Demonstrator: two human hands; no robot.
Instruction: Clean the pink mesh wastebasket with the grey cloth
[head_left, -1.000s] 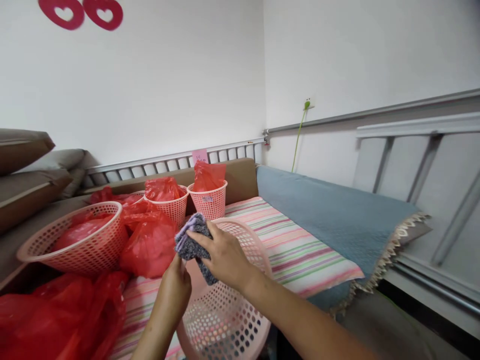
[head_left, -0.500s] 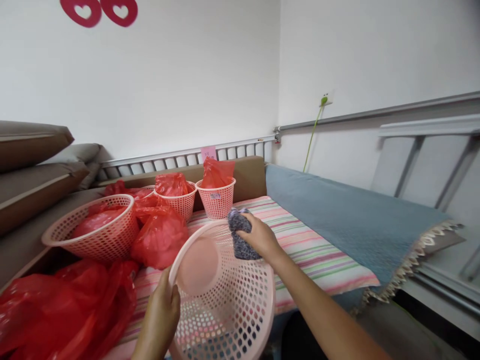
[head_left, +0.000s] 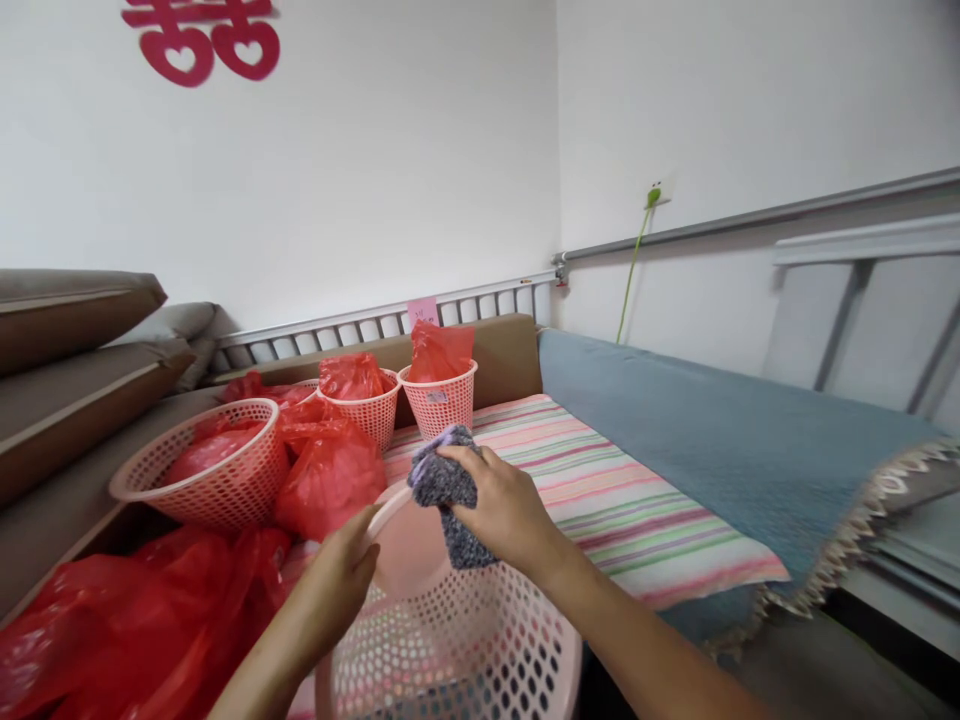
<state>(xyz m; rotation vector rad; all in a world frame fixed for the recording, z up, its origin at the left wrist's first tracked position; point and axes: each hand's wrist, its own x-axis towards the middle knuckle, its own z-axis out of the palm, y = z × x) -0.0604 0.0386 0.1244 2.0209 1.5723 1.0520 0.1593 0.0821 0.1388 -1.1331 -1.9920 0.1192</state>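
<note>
A pale pink perforated basket is tilted in front of me, its open mouth toward me. My left hand grips its rim on the upper left. Bunched in my right hand is a fuzzy grey cloth with a lilac part, lying over the top of the basket's rim. The cloth hangs partly down inside the mouth.
Red plastic bags and a wide pink basket lie at left. Two smaller baskets with red bags, one a labelled basket, stand behind on the striped cloth. Stacked cushions rise at far left.
My right hand and the grey cloth have moved left along the basket's rim, closer to my left hand. The basket sits slightly lower in view.
</note>
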